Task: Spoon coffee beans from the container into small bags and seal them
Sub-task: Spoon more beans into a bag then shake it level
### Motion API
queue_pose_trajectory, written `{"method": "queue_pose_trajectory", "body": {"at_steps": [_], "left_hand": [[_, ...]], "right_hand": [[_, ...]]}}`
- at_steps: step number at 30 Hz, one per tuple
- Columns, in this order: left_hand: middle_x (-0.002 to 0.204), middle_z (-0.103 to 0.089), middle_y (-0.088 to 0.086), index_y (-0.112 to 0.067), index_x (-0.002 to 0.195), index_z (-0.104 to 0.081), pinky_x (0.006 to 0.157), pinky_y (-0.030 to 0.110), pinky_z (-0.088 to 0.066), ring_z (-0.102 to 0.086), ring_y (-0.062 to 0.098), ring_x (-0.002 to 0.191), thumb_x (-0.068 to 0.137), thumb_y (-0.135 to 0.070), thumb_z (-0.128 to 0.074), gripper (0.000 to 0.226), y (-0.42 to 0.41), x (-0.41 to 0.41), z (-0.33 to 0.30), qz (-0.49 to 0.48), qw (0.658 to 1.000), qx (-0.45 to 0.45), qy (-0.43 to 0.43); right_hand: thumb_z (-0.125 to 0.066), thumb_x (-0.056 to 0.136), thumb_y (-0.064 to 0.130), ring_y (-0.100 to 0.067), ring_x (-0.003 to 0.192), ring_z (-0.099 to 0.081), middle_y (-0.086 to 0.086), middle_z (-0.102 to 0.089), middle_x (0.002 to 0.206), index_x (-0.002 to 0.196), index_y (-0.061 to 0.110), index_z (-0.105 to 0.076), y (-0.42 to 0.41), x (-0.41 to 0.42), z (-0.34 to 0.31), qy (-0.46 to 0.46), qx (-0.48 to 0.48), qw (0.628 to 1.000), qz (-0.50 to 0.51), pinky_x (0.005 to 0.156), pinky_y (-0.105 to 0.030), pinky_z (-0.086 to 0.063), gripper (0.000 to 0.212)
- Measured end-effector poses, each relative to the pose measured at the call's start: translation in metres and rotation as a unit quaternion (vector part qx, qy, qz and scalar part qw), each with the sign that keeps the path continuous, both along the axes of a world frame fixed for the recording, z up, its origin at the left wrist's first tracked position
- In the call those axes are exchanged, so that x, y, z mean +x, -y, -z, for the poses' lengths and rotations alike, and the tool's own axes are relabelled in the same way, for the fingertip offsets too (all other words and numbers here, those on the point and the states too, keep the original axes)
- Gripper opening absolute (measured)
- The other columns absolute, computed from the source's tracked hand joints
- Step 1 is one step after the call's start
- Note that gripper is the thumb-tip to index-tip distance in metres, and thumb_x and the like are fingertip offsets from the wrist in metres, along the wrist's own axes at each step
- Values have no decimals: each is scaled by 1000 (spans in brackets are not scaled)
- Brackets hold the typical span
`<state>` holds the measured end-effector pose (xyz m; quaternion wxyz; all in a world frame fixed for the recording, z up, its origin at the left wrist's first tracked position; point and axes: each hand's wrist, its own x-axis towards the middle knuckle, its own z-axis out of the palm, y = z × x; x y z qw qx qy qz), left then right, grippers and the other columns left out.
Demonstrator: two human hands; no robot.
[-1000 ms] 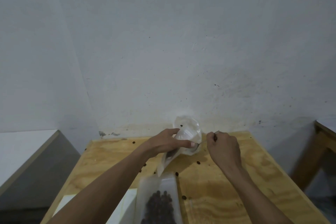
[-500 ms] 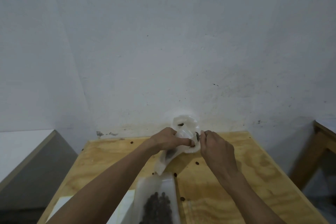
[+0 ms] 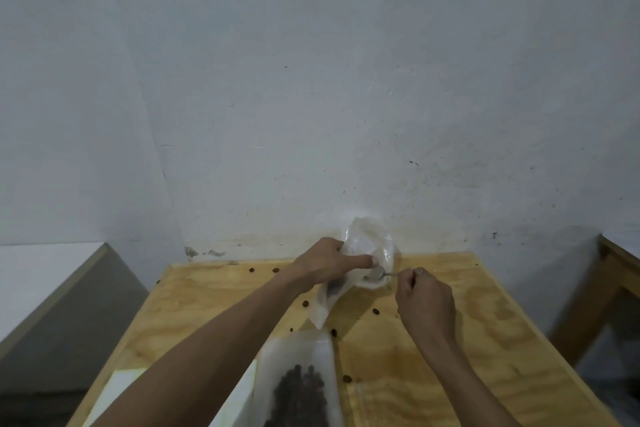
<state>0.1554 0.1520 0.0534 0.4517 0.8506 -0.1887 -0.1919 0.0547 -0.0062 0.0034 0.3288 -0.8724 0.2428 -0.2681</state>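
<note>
Over one table [image 3: 450, 350], two hands: left [image 3: 325, 265] grips one bag [image 3: 370, 246], right [image 3: 424, 298] pinches one spoon [image 3: 379, 274].

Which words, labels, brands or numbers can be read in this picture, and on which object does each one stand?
None: no readable text shows anywhere.
The small bag, the spoon and the container of coffee beans are plain.
The wooden table shows only grain and loose beans.
</note>
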Motion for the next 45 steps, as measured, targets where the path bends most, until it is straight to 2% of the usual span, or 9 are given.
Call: {"method": "queue_pose_trajectory", "body": {"at_steps": [2, 6, 10, 14, 26, 32, 36, 41, 45], "left_hand": [[105, -76, 13, -6, 107, -75, 78, 35, -55, -73, 29, 94, 75, -64, -77, 67, 9, 3, -8, 3, 999, -23, 22], [74, -57, -1, -11, 76, -64, 64, 25, -38, -54, 11, 61, 81, -60, -77, 51, 17, 5, -20, 25, 999, -11, 17], [93, -72, -3, -18, 93, -74, 78, 29, -54, -67, 14, 83, 80, -62, -76, 46, 3, 7, -14, 34, 999, 11, 19], [104, -74, 2, -19, 108, -75, 86, 33, -55, -70, 20, 95, 79, -61, -78, 51, -18, 11, -7, 38, 998, 26, 36], [116, -73, -6, -31, 118, -71, 106, 46, -51, -67, 18, 109, 60, -69, -82, 70, -45, 12, 5, 53, 998, 23, -7], [118, -72, -5, -29, 121, -71, 106, 47, -50, -67, 20, 110, 68, -65, -78, 64, -43, 6, 0, 64, 998, 1, -6], [121, -72, -2, -24, 120, -72, 110, 47, -46, -64, 22, 114, 66, -66, -76, 68, -48, 3, -5, 55, 998, -30, -12], [120, -72, -3, -25, 117, -74, 109, 48, -46, -65, 23, 112, 67, -71, -74, 68, -47, 1, -6, 60, 997, -39, -15], [108, -74, -5, -26, 103, -75, 96, 40, -49, -66, 21, 102, 71, -65, -75, 51, -38, -2, -9, 73, 996, -44, -2]], "right_hand": [[-42, 102, 21, -28, 48, -63, -9, -60, 49, 59, 8, -56, 0, -1, 3, 9, 50, 999, 7, 52, -41, -55, 47], [-43, 103, 18, -22, 43, -62, -11, -67, 54, 71, -1, -68, 1, -3, 0, 8, 230, 972, 43, 50, -31, -51, 44], [-46, 102, 15, -20, 44, -57, -10, -68, 68, 79, 0, -70, 5, -2, 2, 21, 379, 924, 51, 46, -27, -47, 36], [-48, 101, 12, -19, 52, -56, -8, -65, 73, 85, -1, -72, 9, -6, 3, 42, 411, 910, 25, 41, -23, -45, 32], [-51, 101, 16, -20, 49, -59, -10, -67, 68, 81, 2, -74, 30, -11, -62, 92, 309, 946, -32, 50, -33, -51, 33], [-52, 103, 20, -15, 43, -62, -5, -69, 64, 79, 5, -73, 13, -5, -86, 79, 167, 975, -126, 43, -24, -51, 35], [-48, 103, 20, -31, 46, -62, -11, -62, 52, 70, 3, -68, 16, -2, -79, 146, 2, 986, -82, 43, -36, -49, 42], [-43, 104, 25, -21, 49, -52, 0, -52, 53, 68, 8, -58, 3, 1, -46, 23, -131, 989, -70, 48, -30, -34, 43], [-37, 106, 27, -28, 62, -53, -5, -54, 65, 75, 9, -57, -4, 10, -28, -37, -107, 994, -2, 55, -32, -32, 41]]}}
